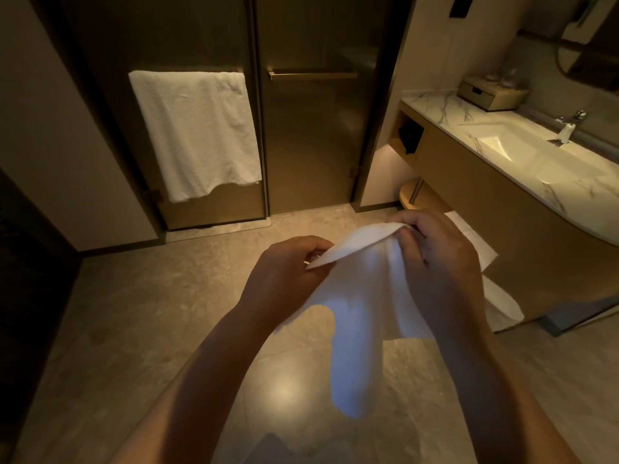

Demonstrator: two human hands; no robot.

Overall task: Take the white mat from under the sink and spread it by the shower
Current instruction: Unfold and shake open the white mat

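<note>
We stand on a glossy stone-tiled floor (140, 316) where a white cloth (502, 303) lies flat against the vanity's base at our right, while the marble worktop (435, 105) above carries a small drawer box (489, 93) near its far end.

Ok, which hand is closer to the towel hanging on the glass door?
Left. The left hand sits below and slightly right of the towel; the right hand is farther right, toward the vanity. Both grip the white mat.

White towel (197, 132) hung on L glass door (160, 45); box (487, 92) on marble countertop (432, 103), faucet (567, 127) nr basin (502, 142).
</note>
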